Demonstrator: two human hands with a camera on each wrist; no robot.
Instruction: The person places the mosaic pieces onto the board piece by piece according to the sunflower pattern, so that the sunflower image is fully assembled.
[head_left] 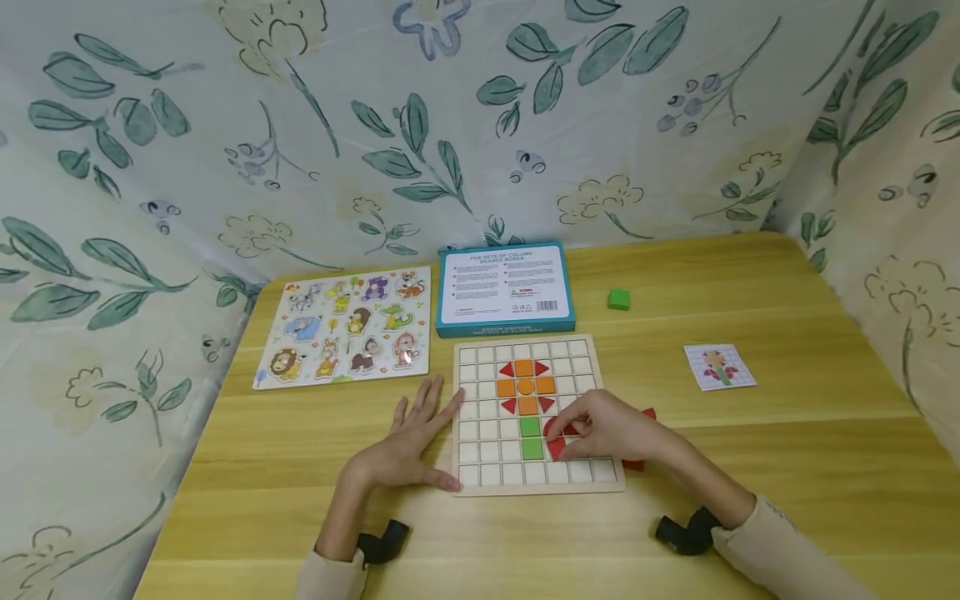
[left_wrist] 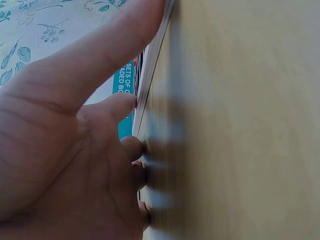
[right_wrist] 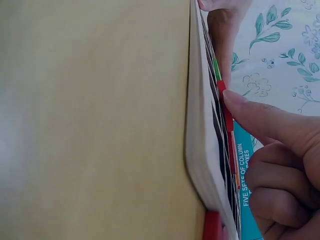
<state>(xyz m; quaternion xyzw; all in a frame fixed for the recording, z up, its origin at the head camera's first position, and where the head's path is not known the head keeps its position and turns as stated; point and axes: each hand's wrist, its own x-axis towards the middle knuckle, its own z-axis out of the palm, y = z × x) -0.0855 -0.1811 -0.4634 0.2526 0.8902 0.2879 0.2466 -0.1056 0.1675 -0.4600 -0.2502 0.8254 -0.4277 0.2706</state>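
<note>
A square wooden grid board point(head_left: 487, 490) lies on the table with an orange, red and green tile pattern in its cells. My right hand point(head_left: 611, 425) bends over its right half, thumb and index finger pinching a red tile point(head_left: 556, 448) beside the lower green tile point(head_left: 532, 449). In the right wrist view the thumb lies on that red tile point(right_wrist: 225, 106), just above the grid; the other fingers are curled. More red tiles point(head_left: 633, 465) are partly covered by this hand and forearm. Fingers spread, my left hand point(head_left: 397, 454) rests at the board's left edge, thumb near its lower corner.
A teal-edged box point(head_left: 504, 287) lies behind the board. To its left is an animal puzzle point(head_left: 348, 325). A green block point(head_left: 618, 299) sits at the back right, and a small pattern card point(head_left: 720, 367) lies farther right. A patterned cloth point(head_left: 480, 125) hangs behind the table.
</note>
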